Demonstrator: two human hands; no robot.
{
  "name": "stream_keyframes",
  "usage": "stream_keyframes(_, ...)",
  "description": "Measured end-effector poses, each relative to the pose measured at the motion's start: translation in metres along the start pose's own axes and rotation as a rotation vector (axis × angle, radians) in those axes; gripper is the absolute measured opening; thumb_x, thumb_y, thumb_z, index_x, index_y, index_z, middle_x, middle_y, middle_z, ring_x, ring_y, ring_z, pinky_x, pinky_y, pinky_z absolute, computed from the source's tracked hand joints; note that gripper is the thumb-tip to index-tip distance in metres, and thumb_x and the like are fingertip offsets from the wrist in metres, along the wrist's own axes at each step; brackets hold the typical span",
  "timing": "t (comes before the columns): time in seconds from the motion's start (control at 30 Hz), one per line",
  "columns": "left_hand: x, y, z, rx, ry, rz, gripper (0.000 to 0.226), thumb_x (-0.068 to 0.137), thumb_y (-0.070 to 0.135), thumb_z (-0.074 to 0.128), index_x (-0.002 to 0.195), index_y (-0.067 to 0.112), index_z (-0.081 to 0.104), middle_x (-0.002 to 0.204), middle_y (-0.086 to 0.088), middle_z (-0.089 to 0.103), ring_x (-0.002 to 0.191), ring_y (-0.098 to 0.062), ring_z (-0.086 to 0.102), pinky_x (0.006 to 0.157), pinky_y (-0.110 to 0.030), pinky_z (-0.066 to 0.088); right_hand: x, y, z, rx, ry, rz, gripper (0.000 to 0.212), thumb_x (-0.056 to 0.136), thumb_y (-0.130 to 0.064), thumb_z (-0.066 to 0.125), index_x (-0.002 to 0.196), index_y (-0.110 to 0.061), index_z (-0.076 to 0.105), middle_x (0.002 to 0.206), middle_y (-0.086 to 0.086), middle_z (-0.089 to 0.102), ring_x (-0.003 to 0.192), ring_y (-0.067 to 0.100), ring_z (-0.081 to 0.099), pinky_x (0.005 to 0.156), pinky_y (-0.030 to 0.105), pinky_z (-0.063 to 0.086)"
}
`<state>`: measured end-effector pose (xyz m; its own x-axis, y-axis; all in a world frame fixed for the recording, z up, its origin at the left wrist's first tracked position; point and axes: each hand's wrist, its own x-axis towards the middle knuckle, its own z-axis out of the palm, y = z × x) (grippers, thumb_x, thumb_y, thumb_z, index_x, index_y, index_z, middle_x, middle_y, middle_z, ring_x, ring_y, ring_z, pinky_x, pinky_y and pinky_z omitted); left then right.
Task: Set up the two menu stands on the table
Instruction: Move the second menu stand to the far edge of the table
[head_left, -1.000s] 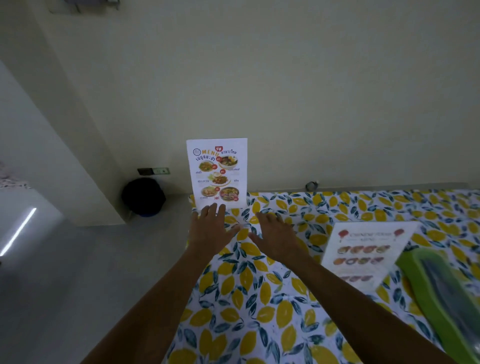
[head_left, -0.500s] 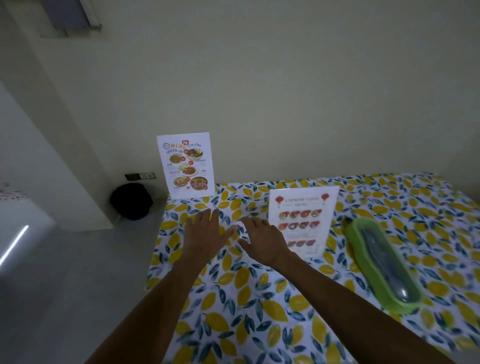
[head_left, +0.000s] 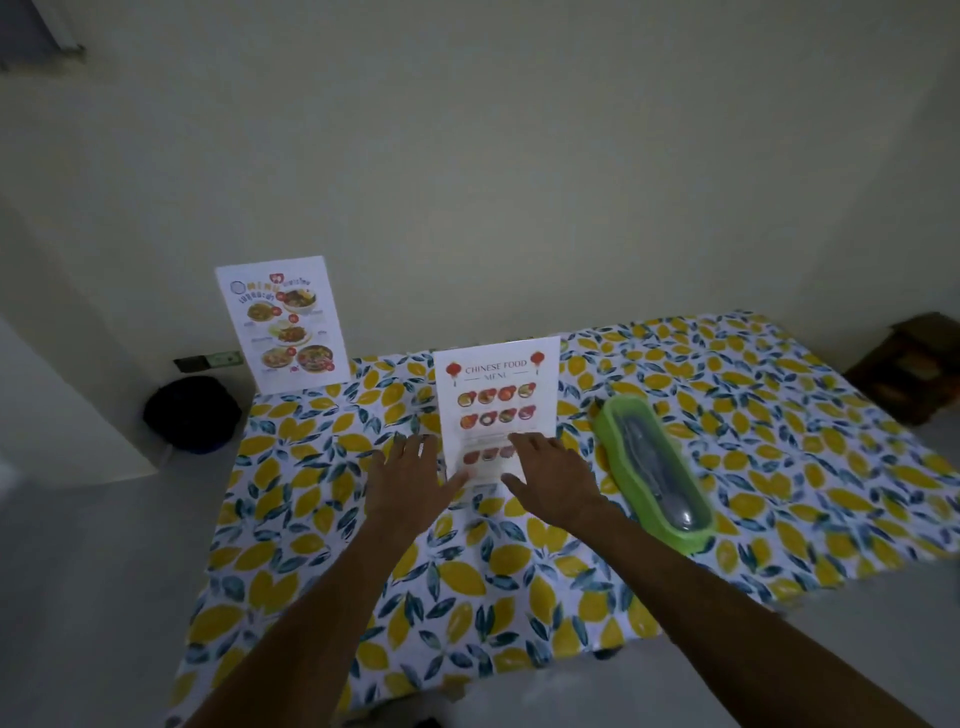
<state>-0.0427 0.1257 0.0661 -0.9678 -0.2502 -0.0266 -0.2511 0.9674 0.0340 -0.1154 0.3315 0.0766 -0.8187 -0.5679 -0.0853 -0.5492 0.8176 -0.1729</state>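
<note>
A white menu stand with Thai food pictures (head_left: 283, 325) stands upright at the table's far left corner. A second stand, headed "Chinese Food Menu" (head_left: 496, 395), stands upright in the middle of the table. My left hand (head_left: 410, 478) lies at its lower left edge and my right hand (head_left: 550, 478) at its lower right, covering part of the sheet. Fingers of both hands are spread and touch or nearly touch the stand; a firm grip does not show.
The table wears a cloth with yellow lemons (head_left: 779, 441). A long green lidded container (head_left: 654, 467) with cutlery lies just right of my right hand. A dark round bin (head_left: 192, 413) sits on the floor at the left, a brown box (head_left: 914, 364) at the far right.
Both hands have left the Thai menu stand at the left corner and moved right to the Chinese menu stand. The view has turned right and down with them.
</note>
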Motion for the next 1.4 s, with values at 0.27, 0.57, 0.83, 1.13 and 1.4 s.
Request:
stream_keyframes(0.27,0.026,-0.002,0.043,0.050,-0.098,-0.064,0.107,0.073,0.086,-0.002,0.145,0.017,0.036,0.147,-0.008,0.046,0.135,-0.029,0.043,0.106,-0.052,0.037,0.017,0.068,0.025,0.010,-0.110,0.111,0.065,0.098,-0.049,0.044,0.151,-0.016,0.028,0.152,0.011,0.040,0.134,0.035,0.043,0.105,0.048,0.043)
stream_keyframes(0.57,0.092,-0.005,0.078,0.099,-0.197,-0.132,0.082,0.084,0.078,0.035,0.138,0.017,0.043,0.139,-0.006,0.054,0.128,-0.027,0.050,0.105,-0.050,0.035,0.096,0.121,0.050,0.048,-0.185,0.242,0.061,0.094,-0.049,0.049,0.140,-0.011,0.037,0.128,0.015,0.060,0.117,0.036,0.059,0.093,0.047,0.051)
stream_keyframes(0.83,0.129,-0.001,0.072,-0.271,-0.306,-0.188,0.033,0.085,0.046,0.064,0.107,0.022,0.066,0.103,-0.004,0.073,0.093,-0.026,0.069,0.079,-0.038,0.057,0.137,0.141,0.061,0.222,-0.279,0.212,0.040,0.091,-0.052,0.049,0.111,-0.018,0.060,0.107,0.008,0.070,0.101,0.030,0.066,0.082,0.041,0.054)
stream_keyframes(1.13,0.181,0.027,0.026,-0.342,-0.175,-0.098,0.022,0.083,0.040,0.069,0.098,0.024,0.069,0.094,-0.003,0.075,0.084,-0.024,0.070,0.071,-0.036,0.057,0.157,0.176,0.002,0.251,-0.173,0.202,0.037,0.092,-0.047,0.053,0.110,-0.017,0.063,0.102,0.007,0.073,0.092,0.028,0.068,0.079,0.040,0.057)
stream_keyframes(1.4,0.224,0.107,-0.030,-0.379,-0.101,-0.029,0.031,0.079,0.036,0.073,0.105,0.019,0.070,0.099,-0.007,0.075,0.089,-0.028,0.069,0.072,-0.036,0.056,0.151,0.252,-0.071,0.233,-0.036,0.185,0.034,0.096,-0.040,0.052,0.109,-0.011,0.063,0.103,0.010,0.072,0.094,0.030,0.067,0.076,0.039,0.055)
